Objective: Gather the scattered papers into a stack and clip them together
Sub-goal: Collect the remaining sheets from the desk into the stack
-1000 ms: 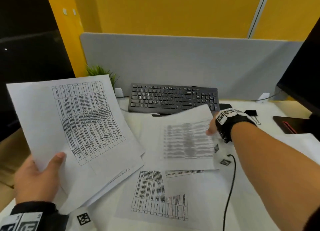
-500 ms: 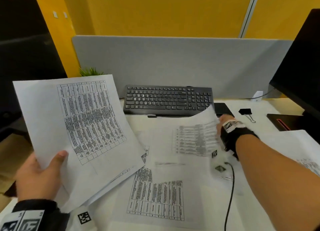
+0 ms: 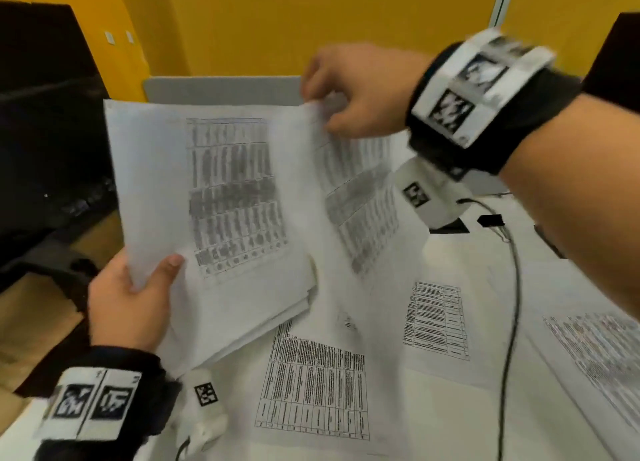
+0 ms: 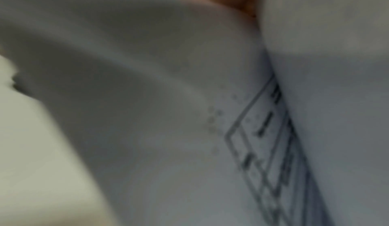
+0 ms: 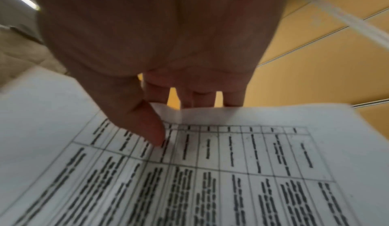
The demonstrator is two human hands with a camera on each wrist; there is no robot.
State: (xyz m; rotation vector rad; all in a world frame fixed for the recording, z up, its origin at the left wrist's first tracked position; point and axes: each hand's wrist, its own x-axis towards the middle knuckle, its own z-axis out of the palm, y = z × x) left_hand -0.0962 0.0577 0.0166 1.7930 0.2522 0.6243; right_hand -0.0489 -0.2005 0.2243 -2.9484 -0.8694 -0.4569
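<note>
On the left, my left hand (image 3: pixel 128 308) grips the lower corner of the stack (image 3: pixel 221 225) I have gathered, thumb on top of the printed face and fingers curled out of sight beneath, holding it raised and tilted above the surface (image 3: pixel 460 419). The left wrist view shows only blurred paper and a bit of skin, so it adds nothing on the grip.

Moving right, my right hand (image 3: pixel 356 93) pinches the top edge of a single sheet (image 3: pixel 360 197), thumb on the printed side and fingers behind, as the right wrist view shows plainly. That sheet hangs in the air with its left edge just beside the stack's right side; I cannot tell whether they touch.

Below and further right, at least three loose pages (image 3: pixel 311 384) lie flat and overlapping on the surface, and a black binder clip (image 3: pixel 490 220) sits near the far right, well apart from both hands.

I judge I am midway through gathering, about to lay this sheet onto the stack. The next move calls for squaring its edges with the rest before my left thumb clamps it, then reaching for the pages below.
</note>
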